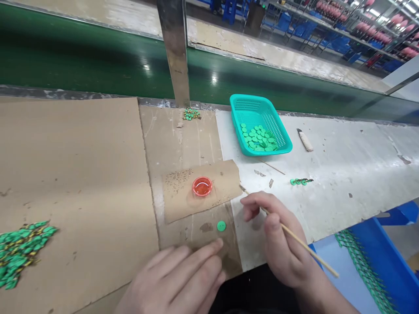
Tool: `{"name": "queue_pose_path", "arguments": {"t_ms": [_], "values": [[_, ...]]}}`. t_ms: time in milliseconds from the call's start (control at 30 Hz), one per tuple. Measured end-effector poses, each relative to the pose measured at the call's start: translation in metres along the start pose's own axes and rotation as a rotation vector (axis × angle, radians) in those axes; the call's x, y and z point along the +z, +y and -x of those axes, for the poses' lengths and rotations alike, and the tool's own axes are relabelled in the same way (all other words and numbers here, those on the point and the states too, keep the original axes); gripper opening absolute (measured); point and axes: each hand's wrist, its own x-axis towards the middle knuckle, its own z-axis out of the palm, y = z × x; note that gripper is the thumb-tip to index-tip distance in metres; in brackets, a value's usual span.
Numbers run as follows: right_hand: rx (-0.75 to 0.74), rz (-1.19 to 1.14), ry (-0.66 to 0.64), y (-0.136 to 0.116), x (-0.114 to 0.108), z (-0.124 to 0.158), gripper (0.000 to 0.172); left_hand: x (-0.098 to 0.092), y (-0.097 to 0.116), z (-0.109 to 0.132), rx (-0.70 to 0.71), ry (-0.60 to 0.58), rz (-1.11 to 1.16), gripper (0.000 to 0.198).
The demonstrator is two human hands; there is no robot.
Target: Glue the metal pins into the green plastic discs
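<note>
My right hand (284,235) grips a thin wooden stick (304,247), whose darker tip points toward the edge of a small cardboard piece. My left hand (183,277) rests low at the table's near edge, fingers stretched out and holding nothing. Just beyond its index fingertip lies a round green button (221,226) with small holes; I see a slight gap between them. A small red cup (202,186) with shiny reddish liquid stands on the cardboard piece (225,179), left of the stick's tip.
A turquoise basket (284,147) contains many green buttons. Green-and-yellow pieces (24,250) are heaped at left; a smaller pile (191,114) sits farther back. At right lie another stick (273,167), a row of green discs (299,181), a whitish tool (305,141) and a blue bin (389,257).
</note>
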Motion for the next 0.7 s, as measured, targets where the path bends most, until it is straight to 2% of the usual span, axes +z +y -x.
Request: {"name": "queue_pose_path", "arguments": {"t_ms": [67, 167, 233, 300, 400, 467, 600, 700], "values": [[-0.005, -0.029, 0.021, -0.003, -0.004, -0.008, 0.037, 0.003, 0.000, -0.003, 0.038, 0.007, -0.065, 0.022], [0.027, -0.042, 0.038, -0.011, -0.002, -0.026, 0.025, 0.005, 0.000, -0.005, 0.063, -0.018, -0.131, 0.024], [0.033, -0.073, 0.035, -0.019, 0.002, -0.040, 0.023, 0.006, 0.000, -0.004, 0.071, -0.033, -0.153, 0.027], [-0.033, -0.079, 0.032, -0.025, 0.008, -0.055, 0.025, 0.007, 0.000, -0.001, 0.078, -0.048, -0.170, 0.028], [-0.217, 0.000, 0.023, -0.026, 0.019, -0.069, 0.020, 0.009, 0.002, 0.001, 0.059, -0.053, -0.203, 0.029], [-0.279, 0.064, 0.029, -0.021, 0.026, -0.071, 0.019, 0.011, 0.003, 0.001, 0.060, -0.042, -0.230, 0.029], [-0.249, 0.110, 0.136, -0.007, 0.035, -0.062, 0.022, 0.015, 0.006, 0.000, 0.074, 0.014, -0.273, 0.029], [-0.273, 0.114, 0.116, -0.004, 0.037, -0.059, 0.019, 0.019, 0.007, 0.001, 0.055, 0.052, -0.282, 0.027]]}}
